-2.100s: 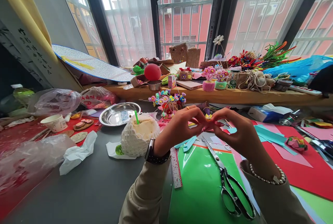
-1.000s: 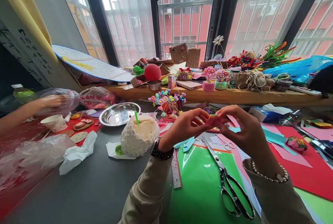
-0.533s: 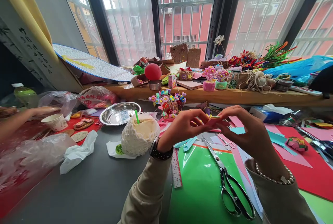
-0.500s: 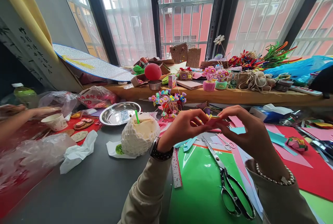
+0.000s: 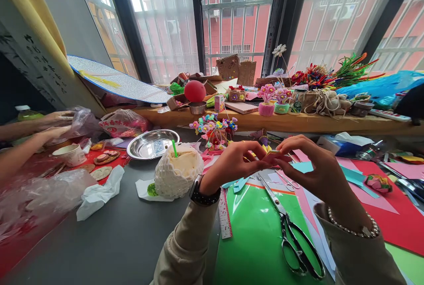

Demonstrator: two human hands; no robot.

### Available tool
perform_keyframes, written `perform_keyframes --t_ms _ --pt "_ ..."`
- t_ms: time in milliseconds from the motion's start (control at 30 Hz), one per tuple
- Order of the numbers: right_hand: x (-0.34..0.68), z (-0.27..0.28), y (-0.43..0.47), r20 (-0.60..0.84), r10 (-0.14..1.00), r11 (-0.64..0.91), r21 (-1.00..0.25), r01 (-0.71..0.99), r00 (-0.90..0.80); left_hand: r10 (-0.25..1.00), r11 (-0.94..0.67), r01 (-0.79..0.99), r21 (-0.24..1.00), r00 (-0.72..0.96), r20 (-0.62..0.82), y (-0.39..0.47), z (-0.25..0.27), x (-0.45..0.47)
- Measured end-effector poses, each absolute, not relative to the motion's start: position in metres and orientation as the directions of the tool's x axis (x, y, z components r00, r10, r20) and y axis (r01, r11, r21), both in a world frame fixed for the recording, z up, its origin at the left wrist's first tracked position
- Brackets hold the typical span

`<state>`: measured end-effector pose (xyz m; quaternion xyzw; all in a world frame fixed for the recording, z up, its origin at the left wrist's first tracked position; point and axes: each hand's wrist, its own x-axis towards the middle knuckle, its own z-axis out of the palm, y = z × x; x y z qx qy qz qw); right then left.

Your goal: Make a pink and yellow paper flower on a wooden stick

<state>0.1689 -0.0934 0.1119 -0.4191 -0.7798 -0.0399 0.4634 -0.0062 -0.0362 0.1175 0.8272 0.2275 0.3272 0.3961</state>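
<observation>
A small folded piece of pink paper (image 5: pixel 272 156) with some yellow on it is held up over the table. My left hand (image 5: pixel 235 160) pinches its left side, and my right hand (image 5: pixel 313 163) grips the right side between thumb and fingers. The fingertips hide part of the paper's shape. Below my hands, large black-handled scissors (image 5: pixel 281 214) lie on a glossy green sheet (image 5: pixel 251 236). Small pink-handled scissors (image 5: pixel 291 184) and turquoise paper strips (image 5: pixel 353 176) are close by. A ruler (image 5: pixel 225 218) lies along the sheet's left edge.
A coconut (image 5: pixel 179 172) in white foam netting, with a green straw, stands left of my arm beside a metal tray (image 5: pixel 152 144). Another person's hands (image 5: pixel 54 128) handle a plastic bag (image 5: pixel 84 123). Craft flowers (image 5: pixel 213 128) stand ahead; a folded paper flower (image 5: pixel 378 182) lies right.
My hands keep the paper in nearly the same place, with slight finger shifts and a small tilt. At the left, the other person's two hands have come together at the plastic bag, which has changed shape.
</observation>
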Motion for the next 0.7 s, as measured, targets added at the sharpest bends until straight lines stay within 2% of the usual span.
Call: perform_keyframes --t_ms 233,467,700 --pt "0.1694 0.1117 -0.0925 0.736 0.661 0.558 -0.354 0.75 -0.145 0.646 -0.579 0.134 0.804 0.677 0.353 -0.0361 0.1155 -0.0046" --pt "0.1708 0.1102 -0.0904 0.707 0.705 0.56 -0.505 0.657 -0.059 0.673 -0.48 -0.04 0.876 0.624 0.397 -0.0359 0.1138 -0.0017" --pt "0.1717 0.1072 -0.0884 0.693 0.716 0.567 -0.509 0.648 -0.082 0.696 -0.456 -0.063 0.888 0.597 0.399 -0.0356 0.1138 -0.001"
